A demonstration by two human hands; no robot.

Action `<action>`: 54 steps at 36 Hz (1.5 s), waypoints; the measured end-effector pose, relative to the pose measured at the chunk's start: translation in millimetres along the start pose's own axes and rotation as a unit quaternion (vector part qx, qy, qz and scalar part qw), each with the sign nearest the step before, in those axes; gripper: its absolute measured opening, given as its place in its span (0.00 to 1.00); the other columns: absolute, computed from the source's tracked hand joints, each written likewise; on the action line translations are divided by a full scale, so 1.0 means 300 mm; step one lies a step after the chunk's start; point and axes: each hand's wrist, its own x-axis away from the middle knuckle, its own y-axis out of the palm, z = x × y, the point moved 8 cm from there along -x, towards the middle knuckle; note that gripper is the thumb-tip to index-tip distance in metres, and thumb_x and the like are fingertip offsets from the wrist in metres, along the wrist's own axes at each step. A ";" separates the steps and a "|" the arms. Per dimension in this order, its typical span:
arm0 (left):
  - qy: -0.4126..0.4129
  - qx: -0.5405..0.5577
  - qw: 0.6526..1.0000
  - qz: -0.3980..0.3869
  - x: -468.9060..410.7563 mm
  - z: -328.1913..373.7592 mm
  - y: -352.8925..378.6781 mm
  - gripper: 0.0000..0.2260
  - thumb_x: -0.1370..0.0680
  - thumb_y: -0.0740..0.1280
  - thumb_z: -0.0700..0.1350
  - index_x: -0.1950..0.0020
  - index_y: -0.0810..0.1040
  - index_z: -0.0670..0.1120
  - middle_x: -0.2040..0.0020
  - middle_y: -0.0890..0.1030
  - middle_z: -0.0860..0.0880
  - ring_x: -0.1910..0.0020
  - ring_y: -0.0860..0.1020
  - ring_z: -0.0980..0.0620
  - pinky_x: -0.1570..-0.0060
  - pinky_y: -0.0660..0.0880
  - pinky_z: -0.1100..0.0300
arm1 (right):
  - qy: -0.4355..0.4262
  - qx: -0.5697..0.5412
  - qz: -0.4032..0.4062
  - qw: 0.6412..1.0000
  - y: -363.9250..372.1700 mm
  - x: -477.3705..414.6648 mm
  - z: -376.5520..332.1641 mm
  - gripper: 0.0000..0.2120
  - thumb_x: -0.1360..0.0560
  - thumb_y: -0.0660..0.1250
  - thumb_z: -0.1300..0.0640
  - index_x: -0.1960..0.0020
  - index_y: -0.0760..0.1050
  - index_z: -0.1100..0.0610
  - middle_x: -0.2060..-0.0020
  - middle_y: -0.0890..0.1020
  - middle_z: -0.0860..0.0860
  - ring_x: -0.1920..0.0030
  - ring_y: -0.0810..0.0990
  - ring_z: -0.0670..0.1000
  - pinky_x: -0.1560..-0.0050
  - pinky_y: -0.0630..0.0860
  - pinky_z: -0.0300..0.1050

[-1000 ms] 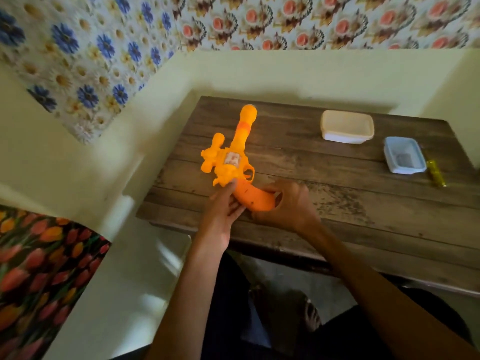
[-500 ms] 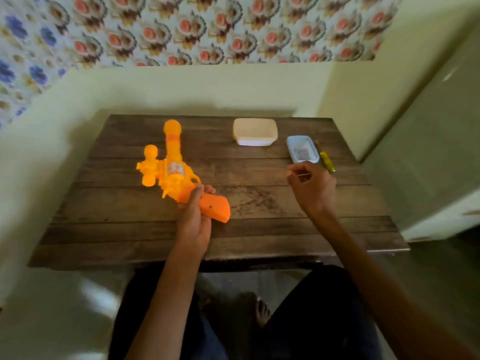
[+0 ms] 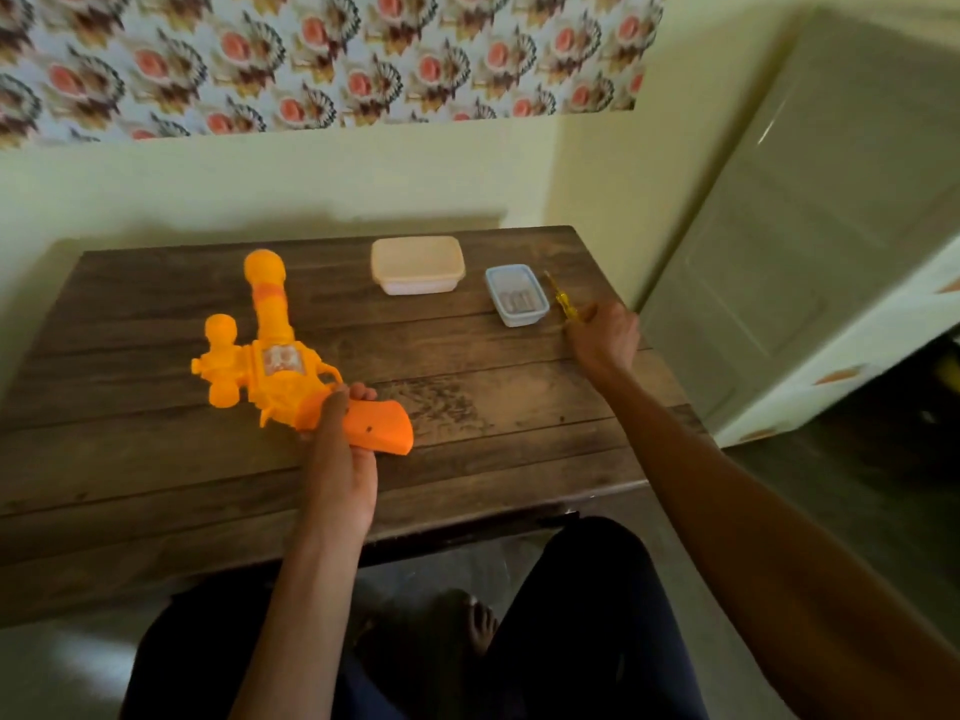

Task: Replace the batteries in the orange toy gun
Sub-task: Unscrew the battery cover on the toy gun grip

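Dark wooden plank table (image 3: 493, 397), seen from above by a seated person, stands against a pale yellow wall (image 3: 291, 184) topped by a band of floral wallpaper (image 3: 322, 59); a pale grey panelled door (image 3: 810, 241) stands to the right. An orange plastic toy gun (image 3: 275, 366) lies flat on the left half of the table, its rounded barrel pointing away toward the wall and its darker orange grip angled toward the near edge. The left hand (image 3: 340, 459) holds the gun where the grip meets the body, with the thumb on top and the fingertips (image 3: 363, 392) curled over the far side of the grip. The right hand (image 3: 605, 337) is stretched out to the far right part of the table, well apart from the gun, its fingers curled at the near end of a yellow-handled screwdriver (image 3: 563, 301); whether they already pinch the handle cannot be told. The screwdriver lies with its thin shaft pointing away, just beside the right wall of a small pale blue rectangular plastic tub (image 3: 540, 309), whose greyish contents are too blurred to identify. A cream rectangular plastic container with a closed lid (image 3: 417, 265) sits to the left of the tub, near the far edge of the table. Below the near edge appear the person's dark trousers (image 3: 582, 615) and one bare foot (image 3: 480, 621) on the floor.
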 end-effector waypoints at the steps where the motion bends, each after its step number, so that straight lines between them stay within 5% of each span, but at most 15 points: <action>1: -0.003 -0.002 1.000 0.001 0.002 -0.001 -0.002 0.06 0.19 0.63 0.40 0.54 0.75 0.50 0.64 0.82 0.53 0.55 0.80 0.54 0.41 0.73 0.54 | 0.001 -0.001 0.000 1.000 0.000 -0.007 0.005 0.09 0.34 0.67 0.60 0.57 0.84 0.58 0.59 0.85 0.57 0.56 0.82 0.59 0.60 0.74 0.43; 9: -0.008 0.006 1.000 -0.002 0.014 -0.012 -0.010 0.07 0.19 0.64 0.44 0.42 0.74 0.48 0.56 0.83 0.52 0.50 0.81 0.54 0.40 0.74 0.54 | 0.061 -0.084 0.023 0.994 -0.058 0.019 0.046 0.09 0.32 0.71 0.60 0.53 0.84 0.56 0.55 0.85 0.56 0.51 0.82 0.58 0.48 0.77 0.47; 14: -0.028 0.019 0.999 0.003 0.007 -0.010 -0.012 0.04 0.19 0.65 0.44 0.45 0.76 0.48 0.57 0.83 0.51 0.51 0.81 0.54 0.43 0.75 0.55 | 0.108 -0.199 0.023 0.974 -0.078 0.077 0.072 0.07 0.29 0.69 0.56 0.54 0.85 0.52 0.61 0.86 0.50 0.57 0.83 0.49 0.53 0.77 0.41; 17: -0.040 0.009 0.999 0.005 -0.002 -0.005 -0.033 0.03 0.20 0.65 0.44 0.48 0.77 0.47 0.57 0.82 0.51 0.51 0.81 0.54 0.40 0.75 0.53 | 0.121 -0.327 -0.033 0.937 -0.056 0.145 0.045 0.06 0.28 0.68 0.58 0.61 0.83 0.52 0.70 0.81 0.47 0.66 0.79 0.48 0.57 0.80 0.48; 21: -0.051 0.021 0.998 0.006 -0.005 0.021 -0.062 0.04 0.20 0.66 0.43 0.46 0.76 0.47 0.57 0.81 0.51 0.55 0.81 0.54 0.43 0.76 0.55 | 0.105 -0.489 -0.157 0.851 -0.014 0.290 -0.078 0.08 0.22 0.62 0.61 0.51 0.79 0.62 0.67 0.78 0.54 0.65 0.79 0.49 0.56 0.82 0.46; 24: -0.057 0.032 0.998 -0.007 -0.014 0.044 -0.083 0.11 0.20 0.66 0.42 0.39 0.74 0.45 0.58 0.80 0.50 0.57 0.81 0.54 0.45 0.76 0.54 | 0.126 -0.533 -0.209 0.810 0.039 0.401 -0.160 0.11 0.23 0.60 0.60 0.47 0.76 0.66 0.71 0.75 0.52 0.69 0.76 0.49 0.66 0.78 0.45; 28: -0.048 0.028 0.998 -0.033 -0.029 0.087 -0.143 0.09 0.20 0.65 0.41 0.40 0.72 0.44 0.62 0.80 0.49 0.59 0.80 0.52 0.46 0.76 0.54 | 0.102 -0.446 -0.316 0.831 0.161 0.561 -0.274 0.14 0.21 0.56 0.58 0.52 0.77 0.64 0.73 0.71 0.49 0.70 0.70 0.47 0.70 0.68 0.41; 35: -0.045 0.064 0.996 -0.052 -0.073 0.119 -0.217 0.07 0.20 0.65 0.41 0.44 0.72 0.43 0.60 0.78 0.47 0.58 0.79 0.51 0.46 0.76 0.51 | -0.025 -0.340 -0.407 0.847 0.247 0.740 -0.438 0.21 0.19 0.58 0.45 0.49 0.78 0.63 0.72 0.68 0.47 0.72 0.67 0.44 0.72 0.64 0.38; 43: -0.023 0.106 0.993 -0.050 -0.108 0.185 -0.238 0.09 0.19 0.63 0.42 0.40 0.75 0.43 0.58 0.81 0.47 0.57 0.79 0.50 0.45 0.77 0.51 | -0.202 -0.211 -0.405 0.866 0.228 0.783 -0.552 0.11 0.23 0.67 0.53 0.58 0.78 0.60 0.67 0.81 0.54 0.74 0.75 0.44 0.74 0.68 0.37; 48: -0.023 0.137 0.988 -0.073 -0.131 0.217 -0.263 0.13 0.19 0.63 0.45 0.36 0.71 0.42 0.55 0.78 0.46 0.52 0.78 0.49 0.32 0.69 0.44 | -0.350 -0.054 -0.324 0.877 0.194 0.791 -0.601 0.04 0.23 0.68 0.54 0.54 0.82 0.51 0.68 0.81 0.44 0.72 0.78 0.39 0.69 0.72 0.28; 51: -0.022 0.140 0.986 -0.085 -0.120 0.227 -0.261 0.09 0.17 0.60 0.44 0.40 0.72 0.42 0.55 0.77 0.46 0.52 0.78 0.49 0.35 0.72 0.48 | -0.397 -0.003 -0.295 0.869 0.177 0.807 -0.642 0.05 0.24 0.68 0.53 0.51 0.83 0.49 0.67 0.78 0.37 0.68 0.77 0.35 0.65 0.70 0.26; 54: -0.016 0.121 0.989 -0.082 -0.110 0.226 -0.262 0.11 0.17 0.60 0.44 0.37 0.71 0.41 0.55 0.77 0.46 0.52 0.78 0.50 0.39 0.75 0.53 | -0.431 0.020 -0.277 0.859 0.170 0.831 -0.682 0.06 0.24 0.69 0.53 0.51 0.83 0.51 0.66 0.79 0.40 0.65 0.77 0.38 0.63 0.70 0.31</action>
